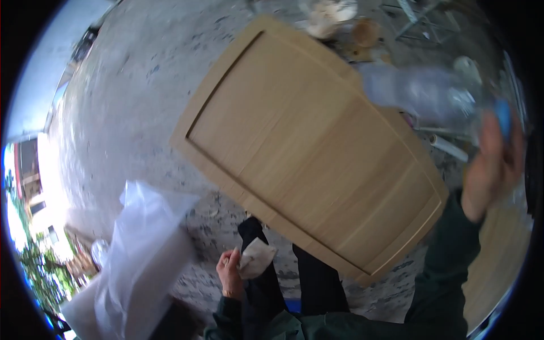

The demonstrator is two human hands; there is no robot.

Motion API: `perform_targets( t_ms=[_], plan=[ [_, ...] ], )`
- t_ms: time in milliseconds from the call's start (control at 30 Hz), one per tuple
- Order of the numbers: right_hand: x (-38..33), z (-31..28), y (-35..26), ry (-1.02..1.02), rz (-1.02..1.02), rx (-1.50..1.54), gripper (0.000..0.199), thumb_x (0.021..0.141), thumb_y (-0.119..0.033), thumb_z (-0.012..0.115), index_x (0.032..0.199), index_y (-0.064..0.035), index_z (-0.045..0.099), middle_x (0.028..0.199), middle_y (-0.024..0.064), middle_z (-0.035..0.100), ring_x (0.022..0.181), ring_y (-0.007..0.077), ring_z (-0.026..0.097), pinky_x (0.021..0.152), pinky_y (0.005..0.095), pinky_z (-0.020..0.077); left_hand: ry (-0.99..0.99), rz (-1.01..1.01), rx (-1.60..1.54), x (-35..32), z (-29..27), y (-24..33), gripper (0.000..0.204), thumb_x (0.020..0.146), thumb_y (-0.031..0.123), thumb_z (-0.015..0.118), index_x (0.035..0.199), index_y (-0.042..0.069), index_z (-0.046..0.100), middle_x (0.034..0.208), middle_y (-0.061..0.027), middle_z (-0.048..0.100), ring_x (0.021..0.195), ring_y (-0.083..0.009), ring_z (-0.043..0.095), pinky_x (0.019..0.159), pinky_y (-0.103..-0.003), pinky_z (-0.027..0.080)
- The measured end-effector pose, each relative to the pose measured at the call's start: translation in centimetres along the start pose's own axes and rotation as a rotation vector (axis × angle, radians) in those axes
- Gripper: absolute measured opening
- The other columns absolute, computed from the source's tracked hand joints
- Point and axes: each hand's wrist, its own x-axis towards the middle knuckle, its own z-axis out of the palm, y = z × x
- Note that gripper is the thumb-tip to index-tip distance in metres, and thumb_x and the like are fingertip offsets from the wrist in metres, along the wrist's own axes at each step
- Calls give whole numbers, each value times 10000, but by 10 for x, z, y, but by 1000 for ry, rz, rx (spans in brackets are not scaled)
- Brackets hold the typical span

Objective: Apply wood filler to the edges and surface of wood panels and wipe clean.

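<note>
- The right hand (492, 170) was raised at the right edge of the view, its fingers wrapped around the neck end of a clear plastic bottle (422, 93).
- The bottle's blue cap (503, 116) sat just above the fingers; the blurred body extended from the grip up and to the left.
- The far end of the bottle overlapped the upper right corner of the wooden panel (309, 150) in the picture; whether it touched the panel could not be told.
- The left hand (229, 272) was held low, near the person's body, closed on a crumpled pale cloth (256, 258).
- The cloth projected to the right of the fingers, in front of the dark trousers (317, 283).
- The cloth lay just below the lower edge of the panel in the picture and was apart from it.
- The wooden panel, light in colour with a recessed centre field, lay tilted across the concrete floor (130, 96).
- A sheet of translucent white plastic (144, 255) lay to the left of the left hand, not touched by it.
- The two hands were well apart, with the panel between them.
- Blurred clutter (334, 20) lay on the floor beyond the upper end of the panel.
</note>
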Motion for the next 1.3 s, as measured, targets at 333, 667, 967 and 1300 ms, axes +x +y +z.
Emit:
perform_targets(
  t_ms=[333,667,967,1300],
  plan=[
    [-179,-9,-124,-816,278,-20,535,666,-459,691,933,-11,571,691,50,517,618,162,506,550,276,389,132,-18,-119,50,-43,-37,124,797,152,702,778,44,644,692,55,576,625,-22,480,569,-171,374],
    [-452,181,-28,-715,649,-225,340,692,-207,770,972,-77,628,616,1,487,492,99,380,450,254,339,236,-75,-120,107,-136,-48,126,825,153,669,811,35,628,706,53,563,648,-28,484,592,-178,385],
    [-499,304,170,-526,651,-644,401,748,-383,675,1052,-134,596,838,113,646,754,327,611,653,411,461,244,-181,-21,136,-188,-92,134,838,155,646,797,32,613,713,51,549,653,-27,458,611,-176,361],
    [-499,311,238,-624,759,-833,422,767,-400,640,1109,-162,571,847,88,657,775,318,622,666,423,466,235,-293,-59,152,-184,-119,122,842,144,644,780,50,595,715,44,551,653,-34,469,607,-182,367]
  ],
)
